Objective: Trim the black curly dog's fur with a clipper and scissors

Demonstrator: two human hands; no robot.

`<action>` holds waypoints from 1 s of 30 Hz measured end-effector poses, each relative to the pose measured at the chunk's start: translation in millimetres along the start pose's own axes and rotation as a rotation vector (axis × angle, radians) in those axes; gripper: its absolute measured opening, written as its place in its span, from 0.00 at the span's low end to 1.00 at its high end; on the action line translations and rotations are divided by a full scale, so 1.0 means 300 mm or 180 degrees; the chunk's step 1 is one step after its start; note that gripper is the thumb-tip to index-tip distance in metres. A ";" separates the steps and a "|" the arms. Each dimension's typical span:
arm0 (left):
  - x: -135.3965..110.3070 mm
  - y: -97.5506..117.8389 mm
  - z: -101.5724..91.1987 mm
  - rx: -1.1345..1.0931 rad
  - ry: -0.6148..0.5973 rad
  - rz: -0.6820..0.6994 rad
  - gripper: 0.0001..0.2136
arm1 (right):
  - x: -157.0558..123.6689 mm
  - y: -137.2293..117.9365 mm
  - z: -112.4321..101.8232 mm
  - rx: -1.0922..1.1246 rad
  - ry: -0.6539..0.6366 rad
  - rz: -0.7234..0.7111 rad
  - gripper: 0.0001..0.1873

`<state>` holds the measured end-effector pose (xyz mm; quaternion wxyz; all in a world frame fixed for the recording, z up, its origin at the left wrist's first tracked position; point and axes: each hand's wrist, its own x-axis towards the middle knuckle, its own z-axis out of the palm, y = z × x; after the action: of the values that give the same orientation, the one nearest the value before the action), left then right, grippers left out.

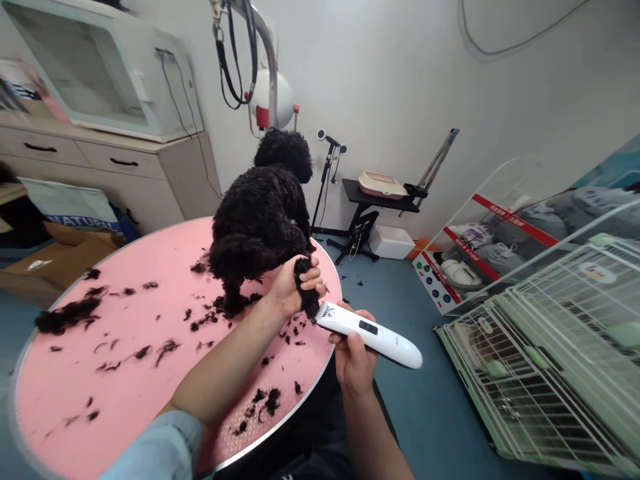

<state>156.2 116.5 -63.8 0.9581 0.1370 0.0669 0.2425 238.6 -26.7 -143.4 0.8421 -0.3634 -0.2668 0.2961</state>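
A black curly-haired dog [260, 213] stands on a round pink grooming table [145, 347], its head turned away from me. My left hand [295, 287] is closed around one of the dog's legs, and the dark paw [307, 293] sticks out past my fingers. In my right hand [356, 353] is a white hair clipper [375, 335], gripped from below with the thumb along its side. The clipper's blade end meets the fur at the paw, just under my left fingers. Clumps of cut black fur [70, 315] lie scattered over the table top.
Above the dog, a black leash loop [235, 60] hangs from a curved metal arm [270, 53]. A wire cage [540, 373] and a rack [480, 253] stand to the right. An open cardboard box [45, 263] and a cabinet [135, 167] are at left.
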 end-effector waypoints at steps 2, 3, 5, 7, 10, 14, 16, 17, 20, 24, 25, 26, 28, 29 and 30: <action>0.003 -0.002 -0.003 -0.0016 -0.0019 0.0004 0.11 | 0.004 0.005 0.018 0.0133 0.0149 0.0203 0.25; 0.004 -0.003 -0.004 -0.0029 -0.0024 0.0021 0.12 | 0.005 0.008 0.025 0.0199 0.0229 0.0278 0.26; 0.007 -0.006 -0.004 -0.0031 -0.0015 0.0076 0.12 | 0.005 0.014 0.036 0.0290 0.0377 0.0384 0.26; 0.009 -0.009 -0.002 0.0016 0.0022 0.0123 0.13 | 0.003 0.022 0.043 0.0327 0.0488 0.0401 0.25; 0.014 -0.014 0.002 0.0108 0.0098 0.0140 0.14 | -0.004 0.036 0.047 0.0259 0.0513 0.0210 0.25; 0.021 -0.018 0.003 0.0150 0.0185 0.0213 0.14 | -0.020 0.045 0.032 -0.0151 0.0188 -0.0173 0.24; 0.024 -0.020 0.004 0.0184 0.0189 0.0281 0.13 | -0.030 0.037 0.020 -0.0481 -0.0118 -0.0394 0.24; 0.025 -0.020 0.005 0.0211 0.0193 0.0306 0.13 | -0.035 0.029 0.016 -0.0679 -0.0258 -0.0553 0.24; 0.027 -0.023 0.013 0.0285 0.0245 0.0340 0.14 | -0.044 -0.005 0.011 -0.1390 -0.0605 -0.1165 0.22; 0.023 -0.024 0.028 0.0291 0.0195 0.0235 0.13 | -0.061 -0.018 -0.007 -0.2427 -0.1501 -0.1767 0.25; 0.022 -0.025 0.031 0.0273 0.0169 0.0202 0.13 | -0.069 -0.005 -0.022 -0.2571 -0.1565 -0.1998 0.27; 0.022 -0.026 0.033 0.0249 0.0152 0.0172 0.13 | -0.078 0.013 -0.041 -0.2632 -0.1473 -0.2290 0.29; 0.023 -0.029 0.034 0.0195 0.0163 0.0154 0.12 | -0.095 0.062 -0.086 -0.2637 -0.1064 -0.2736 0.31; 0.025 -0.032 0.033 0.0173 0.0182 0.0170 0.12 | -0.103 0.086 -0.107 -0.2629 -0.0887 -0.2793 0.31; 0.028 -0.034 0.032 0.0150 0.0205 0.0200 0.12 | -0.109 0.108 -0.125 -0.2633 -0.0795 -0.2735 0.30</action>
<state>169.9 109.7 -58.1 0.9438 0.1538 0.0990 0.2751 231.5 -48.2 -198.4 0.6376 -0.4828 -0.5791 -0.1580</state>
